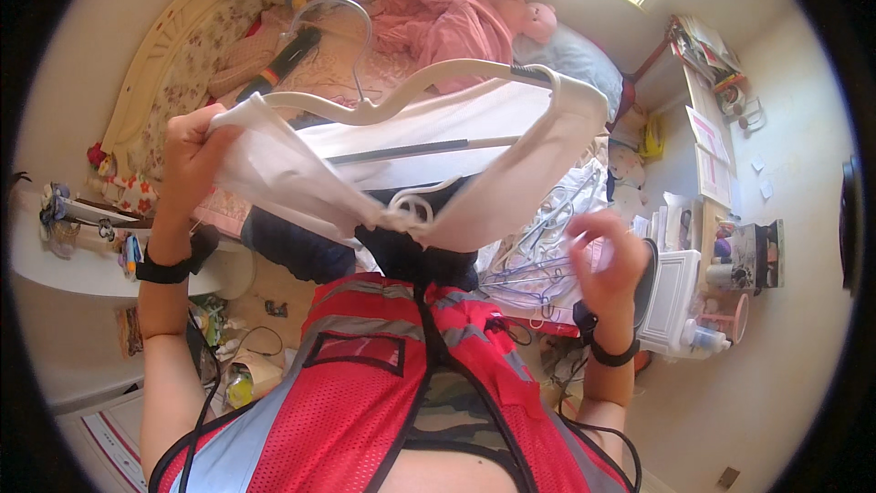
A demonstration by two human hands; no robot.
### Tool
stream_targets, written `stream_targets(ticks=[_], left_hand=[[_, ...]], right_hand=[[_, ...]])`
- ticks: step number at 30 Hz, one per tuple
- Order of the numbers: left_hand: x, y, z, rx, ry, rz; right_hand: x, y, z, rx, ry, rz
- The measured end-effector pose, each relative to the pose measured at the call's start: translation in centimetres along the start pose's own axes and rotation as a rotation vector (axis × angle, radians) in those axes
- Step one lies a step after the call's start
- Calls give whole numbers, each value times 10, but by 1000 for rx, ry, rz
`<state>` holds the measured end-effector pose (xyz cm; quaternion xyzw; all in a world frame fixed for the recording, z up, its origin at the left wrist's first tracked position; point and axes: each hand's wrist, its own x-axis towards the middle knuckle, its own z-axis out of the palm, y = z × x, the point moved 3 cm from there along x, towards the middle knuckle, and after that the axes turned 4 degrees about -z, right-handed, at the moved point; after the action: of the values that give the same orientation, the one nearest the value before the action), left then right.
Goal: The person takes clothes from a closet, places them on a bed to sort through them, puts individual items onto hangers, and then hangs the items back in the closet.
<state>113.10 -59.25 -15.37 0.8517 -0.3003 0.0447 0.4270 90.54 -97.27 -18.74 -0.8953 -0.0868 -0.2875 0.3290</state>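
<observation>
A cream clothes hanger (429, 87) with a metal hook carries a white garment (283, 164), its straps drawn over both hanger ends. Dark cloth shows below the garment's white part, and a white knotted cord (412, 208) sits at its middle. At the hanger's left end, my left hand (196, 151) is closed on the garment's shoulder. My right hand (610, 260) is held apart from the garment on the right, somewhat blurred, its fingers loosely bent and nothing visible in them. Below the hanger's shoulders runs a crossbar with a dark strip (401, 152).
Several loose hangers (547, 269) lie on white cloth on the bed at the right. Farther back are a pink blanket (438, 23) and a grey-blue pillow (570, 59). A white drawer unit (671, 297) stands beside my right arm. A dark folded garment (297, 246) lies at left.
</observation>
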Motion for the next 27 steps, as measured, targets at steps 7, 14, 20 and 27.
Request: stream_targets(ticks=[7, 14, 20, 27], left_hand=[[7, 23, -2, 26, -78, 140], [16, 52, 11, 108, -91, 289], [20, 67, 17, 54, -71, 296], [25, 69, 28, 64, -281, 387]], right_hand=[[41, 12, -26, -180, 227, -145], [55, -8, -28, -274, 96, -367], [57, -21, -34, -352, 77, -317], [41, -8, -43, -331, 55, -196]])
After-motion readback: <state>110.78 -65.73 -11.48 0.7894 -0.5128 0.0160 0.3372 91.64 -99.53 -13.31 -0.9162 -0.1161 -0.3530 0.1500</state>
